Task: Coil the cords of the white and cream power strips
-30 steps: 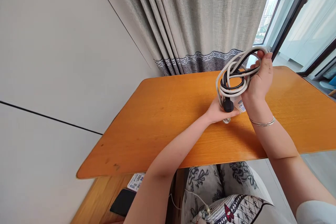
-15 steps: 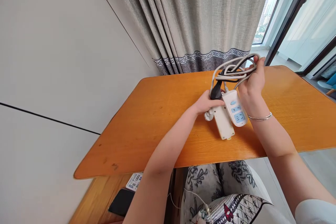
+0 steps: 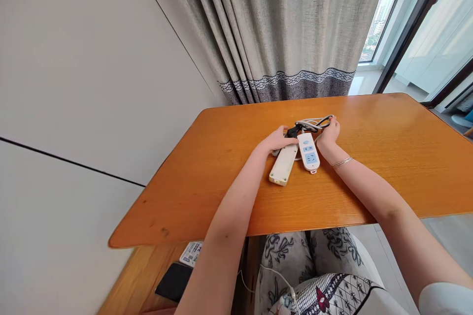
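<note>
Your L hand (image 3: 278,139) lies flat, fingers loosely out, on the top end of the plain white power strip (image 3: 284,169), which sits on the orange table (image 3: 388,157). Your R hand (image 3: 328,134) is curled round the coiled cables (image 3: 313,123), resting on the table w/ them. The blue-socket strip (image 3: 309,152) lies just beside the plain one, btwn both hands.
</note>
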A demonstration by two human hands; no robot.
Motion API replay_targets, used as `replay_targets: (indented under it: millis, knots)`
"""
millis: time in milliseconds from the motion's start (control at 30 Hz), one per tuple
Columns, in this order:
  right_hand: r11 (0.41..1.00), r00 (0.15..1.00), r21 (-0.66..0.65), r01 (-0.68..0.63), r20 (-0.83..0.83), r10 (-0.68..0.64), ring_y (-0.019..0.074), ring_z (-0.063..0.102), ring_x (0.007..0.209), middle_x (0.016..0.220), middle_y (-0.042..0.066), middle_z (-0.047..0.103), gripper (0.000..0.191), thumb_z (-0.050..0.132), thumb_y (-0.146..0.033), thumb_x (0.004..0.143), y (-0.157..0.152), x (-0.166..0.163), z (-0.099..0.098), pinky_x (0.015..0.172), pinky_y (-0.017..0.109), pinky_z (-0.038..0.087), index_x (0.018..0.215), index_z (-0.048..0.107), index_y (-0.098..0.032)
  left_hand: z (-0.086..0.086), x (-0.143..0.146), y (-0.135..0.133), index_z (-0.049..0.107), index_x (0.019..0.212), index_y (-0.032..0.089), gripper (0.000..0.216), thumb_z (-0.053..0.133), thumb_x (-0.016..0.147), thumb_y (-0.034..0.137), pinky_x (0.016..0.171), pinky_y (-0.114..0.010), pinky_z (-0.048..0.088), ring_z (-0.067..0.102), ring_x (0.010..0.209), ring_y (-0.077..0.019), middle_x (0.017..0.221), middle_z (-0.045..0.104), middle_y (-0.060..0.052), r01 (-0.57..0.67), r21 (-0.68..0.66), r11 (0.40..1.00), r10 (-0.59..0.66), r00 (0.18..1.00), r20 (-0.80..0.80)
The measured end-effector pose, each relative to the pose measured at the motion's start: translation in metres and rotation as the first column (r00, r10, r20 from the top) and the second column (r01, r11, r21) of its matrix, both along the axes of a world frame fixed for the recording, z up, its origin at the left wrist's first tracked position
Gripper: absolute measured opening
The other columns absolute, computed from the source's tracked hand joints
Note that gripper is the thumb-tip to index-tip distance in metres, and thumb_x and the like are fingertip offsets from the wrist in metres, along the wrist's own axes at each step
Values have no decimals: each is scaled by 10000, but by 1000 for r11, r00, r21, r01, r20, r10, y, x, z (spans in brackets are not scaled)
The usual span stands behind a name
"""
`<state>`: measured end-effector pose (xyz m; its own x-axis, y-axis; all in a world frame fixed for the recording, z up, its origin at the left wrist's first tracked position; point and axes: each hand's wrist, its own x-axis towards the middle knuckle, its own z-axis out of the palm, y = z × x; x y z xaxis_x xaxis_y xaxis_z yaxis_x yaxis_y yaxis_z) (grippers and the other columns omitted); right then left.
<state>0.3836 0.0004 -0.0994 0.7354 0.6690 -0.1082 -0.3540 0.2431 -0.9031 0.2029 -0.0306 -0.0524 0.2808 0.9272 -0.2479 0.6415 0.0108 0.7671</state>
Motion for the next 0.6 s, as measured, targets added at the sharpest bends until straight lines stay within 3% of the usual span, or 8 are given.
replay_targets:
  millis: [100, 233, 400, 500, 600]
  knots:
    - [1000, 1000, -29, 13, -15, -14, 151, 576, 793, 886, -3, 547, 277, 414, -513, 981, 3, 4, -8, 712, 278, 506, 884, 454, -257, 5, 25, -20, 207, 1621, 111, 1209, 729, 711, 712, 1206, -501, 355, 334, 1545, -415, 1704, 202, -289, 2, 167, 986, 34, 977, -212]
    - [999, 1000, -30, -22, -8, 22, 135, 526, 702, 825, -26, 516, 231, 440, -465, 975, 4, 3, -11, 669, 268, 484, 882, 464, -255, 8, 47, -41, 102, 1660, 162, 1382, 733, 620, 818, 1200, -716, 201, 224, 1540, -561, 1717, -100, -303, 71, 187, 980, 24, 887, -461]
    - [998, 998, -39, -58, 31, 60, 127, 456, 650, 750, -47, 465, 339, 519, -547, 939, 5, 6, -11, 650, 267, 447, 794, 447, -249, 9, 43, -38, 275, 1624, 263, 1173, 721, 663, 767, 1171, -741, 220, 289, 1511, -570, 1732, -87, -267, 137, 107, 985, -65, 861, -505]
    - [997, 996, -39, -65, 54, 67, 132, 456, 673, 752, -44, 462, 406, 529, -626, 915, 3, 5, -13, 665, 269, 439, 785, 442, -251, 12, 44, -35, 334, 1604, 268, 1123, 700, 671, 774, 1167, -766, 198, 184, 1548, -571, 1735, -132, -236, 145, 88, 985, -76, 841, -536]
    - [997, 995, -42, -70, 62, 72, 137, 438, 663, 748, -47, 443, 416, 497, -653, 920, 1, 4, -15, 651, 274, 427, 805, 436, -258, 14, 51, -36, 327, 1611, 203, 1219, 659, 637, 856, 1162, -797, 163, 59, 1563, -584, 1723, -183, -241, 135, 88, 987, -61, 820, -569]
